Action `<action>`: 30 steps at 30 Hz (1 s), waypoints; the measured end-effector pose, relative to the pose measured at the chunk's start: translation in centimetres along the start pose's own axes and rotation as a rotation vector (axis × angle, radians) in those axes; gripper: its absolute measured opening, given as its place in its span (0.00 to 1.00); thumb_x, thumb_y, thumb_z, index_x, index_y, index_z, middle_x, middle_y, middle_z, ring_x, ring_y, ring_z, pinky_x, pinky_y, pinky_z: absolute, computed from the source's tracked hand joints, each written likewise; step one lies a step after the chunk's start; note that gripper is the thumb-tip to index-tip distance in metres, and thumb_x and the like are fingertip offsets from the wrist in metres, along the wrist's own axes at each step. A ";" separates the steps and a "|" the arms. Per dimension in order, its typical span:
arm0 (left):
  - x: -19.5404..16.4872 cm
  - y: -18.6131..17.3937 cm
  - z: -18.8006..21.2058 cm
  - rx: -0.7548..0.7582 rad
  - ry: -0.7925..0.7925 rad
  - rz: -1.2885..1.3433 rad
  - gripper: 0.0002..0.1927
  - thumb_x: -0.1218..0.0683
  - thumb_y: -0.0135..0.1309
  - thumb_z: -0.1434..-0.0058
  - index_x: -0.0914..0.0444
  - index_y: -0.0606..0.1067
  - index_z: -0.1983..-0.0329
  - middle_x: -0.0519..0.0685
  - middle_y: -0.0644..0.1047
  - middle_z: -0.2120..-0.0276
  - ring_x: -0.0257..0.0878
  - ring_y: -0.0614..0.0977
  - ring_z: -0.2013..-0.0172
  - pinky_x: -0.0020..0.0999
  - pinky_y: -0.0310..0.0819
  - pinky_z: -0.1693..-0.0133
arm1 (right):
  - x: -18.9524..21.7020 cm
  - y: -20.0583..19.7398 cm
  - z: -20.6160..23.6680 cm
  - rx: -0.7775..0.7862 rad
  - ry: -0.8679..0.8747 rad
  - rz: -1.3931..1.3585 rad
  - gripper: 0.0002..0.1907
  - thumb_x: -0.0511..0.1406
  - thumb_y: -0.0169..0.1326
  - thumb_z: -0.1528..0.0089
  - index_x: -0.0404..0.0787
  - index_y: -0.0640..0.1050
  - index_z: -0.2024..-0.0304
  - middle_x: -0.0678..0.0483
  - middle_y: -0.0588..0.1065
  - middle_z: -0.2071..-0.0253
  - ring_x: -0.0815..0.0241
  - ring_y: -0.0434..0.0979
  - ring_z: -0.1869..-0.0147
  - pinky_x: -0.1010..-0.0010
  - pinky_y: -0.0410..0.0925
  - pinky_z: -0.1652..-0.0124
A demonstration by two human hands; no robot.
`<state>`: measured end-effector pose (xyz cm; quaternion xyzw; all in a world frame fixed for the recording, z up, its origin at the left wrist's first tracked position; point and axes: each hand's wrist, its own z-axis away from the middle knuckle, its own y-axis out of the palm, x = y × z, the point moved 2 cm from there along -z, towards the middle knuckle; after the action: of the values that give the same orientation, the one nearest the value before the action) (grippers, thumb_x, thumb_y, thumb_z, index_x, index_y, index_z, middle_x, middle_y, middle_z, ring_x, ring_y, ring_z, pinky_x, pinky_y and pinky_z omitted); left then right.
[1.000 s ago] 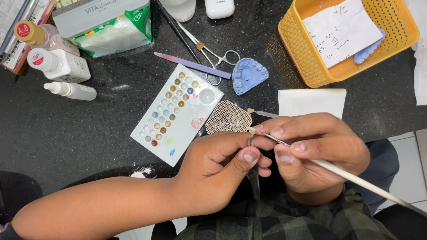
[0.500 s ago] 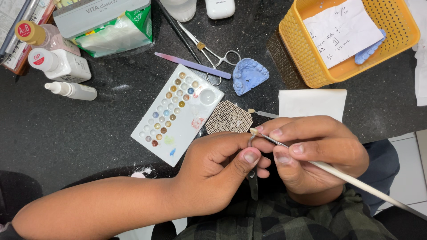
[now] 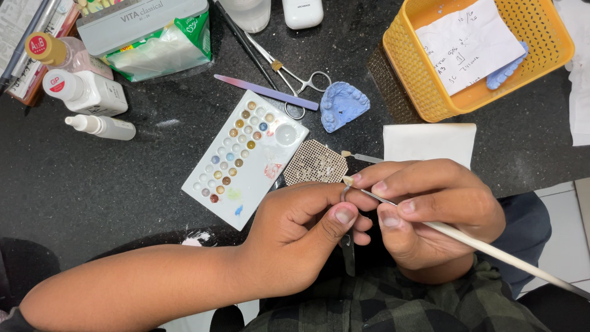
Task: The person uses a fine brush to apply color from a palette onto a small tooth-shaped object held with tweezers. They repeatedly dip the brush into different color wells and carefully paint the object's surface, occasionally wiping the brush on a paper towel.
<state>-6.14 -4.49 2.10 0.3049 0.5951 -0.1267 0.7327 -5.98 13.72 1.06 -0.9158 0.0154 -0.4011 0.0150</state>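
My right hand (image 3: pixel 430 212) grips a thin white-handled brush (image 3: pixel 491 249), its fine tip at a tiny pale piece (image 3: pixel 348 181). That piece sits at the end of a slim metal tool (image 3: pixel 348 249) pinched in my left hand (image 3: pixel 301 233). Both hands meet over the front edge of the black counter (image 3: pixel 110 184), touching each other. Just beyond them lie a honeycomb mesh pad (image 3: pixel 315 163) and a white palette (image 3: pixel 246 157) with several small wells of colour.
A blue dental cast (image 3: pixel 344 106), scissors-like forceps (image 3: pixel 295 80), a lilac file (image 3: pixel 264 92) and a white pad (image 3: pixel 430 142) lie further back. A yellow basket (image 3: pixel 405 74) with a paper note stands at the back right. Bottles (image 3: pixel 86 92) and a tissue pack (image 3: pixel 157 52) crowd the back left.
The brush tip has shifted slightly at the small piece; my hands stay in the same place.
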 end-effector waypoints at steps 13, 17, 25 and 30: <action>1.8 -0.2 0.9 0.149 -0.218 0.500 0.18 0.52 0.39 0.19 0.71 0.70 0.39 0.54 0.79 0.61 0.45 0.85 0.59 0.37 0.81 0.54 | 0.1 0.1 0.0 -0.068 0.049 -0.065 0.11 0.31 0.56 0.32 0.34 0.67 0.57 0.41 0.75 0.59 0.51 0.85 0.63 0.65 0.84 0.61; 1.9 -0.2 0.9 0.141 -0.262 0.553 0.18 0.52 0.37 0.19 0.71 0.69 0.40 0.56 0.79 0.61 0.48 0.86 0.60 0.39 0.82 0.54 | 0.2 0.3 0.0 -0.072 0.042 -0.023 0.11 0.32 0.56 0.32 0.35 0.66 0.57 0.41 0.75 0.59 0.53 0.85 0.63 0.68 0.84 0.62; 1.8 -0.1 0.6 0.103 -0.273 0.504 0.17 0.53 0.37 0.20 0.71 0.69 0.41 0.55 0.79 0.62 0.47 0.86 0.61 0.39 0.83 0.57 | -0.3 0.3 0.0 -0.047 0.024 0.006 0.11 0.30 0.57 0.34 0.33 0.67 0.59 0.39 0.75 0.59 0.53 0.85 0.59 0.68 0.84 0.61; 1.7 -0.1 0.6 0.077 -0.274 0.436 0.17 0.53 0.38 0.21 0.70 0.70 0.42 0.54 0.79 0.62 0.45 0.86 0.62 0.37 0.83 0.58 | -0.4 0.1 0.3 -0.041 0.031 0.013 0.10 0.30 0.57 0.34 0.32 0.68 0.58 0.37 0.75 0.58 0.55 0.85 0.59 0.70 0.83 0.61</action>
<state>-5.29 -4.59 0.50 0.4336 0.4052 -0.0284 0.8044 -6.03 13.61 0.51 -0.9094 0.0299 -0.4148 -0.0013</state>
